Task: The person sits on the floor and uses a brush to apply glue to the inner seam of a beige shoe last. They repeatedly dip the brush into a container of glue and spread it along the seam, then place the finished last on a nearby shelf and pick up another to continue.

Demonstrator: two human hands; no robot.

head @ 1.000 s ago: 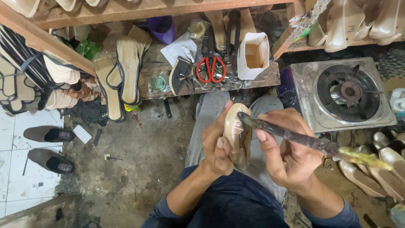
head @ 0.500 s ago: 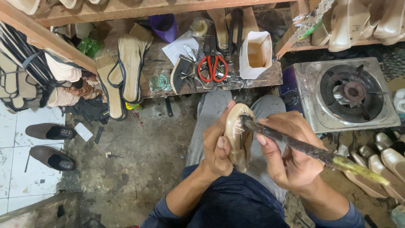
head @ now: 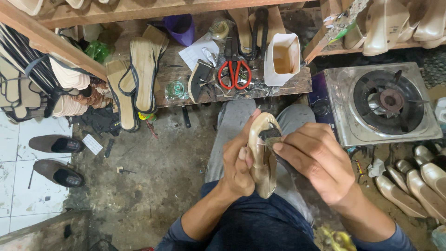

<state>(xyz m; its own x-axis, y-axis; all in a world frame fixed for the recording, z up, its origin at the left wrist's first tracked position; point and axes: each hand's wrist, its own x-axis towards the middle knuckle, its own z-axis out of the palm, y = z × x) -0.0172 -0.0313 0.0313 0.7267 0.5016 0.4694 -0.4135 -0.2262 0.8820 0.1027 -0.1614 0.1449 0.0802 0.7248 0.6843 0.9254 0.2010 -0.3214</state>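
Note:
My left hand [head: 238, 165] grips a beige shoe [head: 263, 160] held upright over my lap, sole side toward me. My right hand [head: 316, 160] holds a dark-handled brush [head: 270, 135], its head pressed against the upper part of the shoe. The handle runs back under my right palm and is mostly hidden. A yellow glue-caked end shows near my right forearm [head: 332, 238].
A low wooden bench [head: 297, 86] ahead carries red-handled scissors [head: 234, 73], a white glue container [head: 281, 58], sandal soles [head: 141, 72] and pliers. A single-burner gas stove [head: 383, 102] stands right. Beige shoes [head: 418, 181] lie lower right; brown shoes [head: 55, 158] left.
The brush has been drawn in close, its head now at the shoe's upper edge and the long handle hidden under my right hand. The shoe stays in my left hand.

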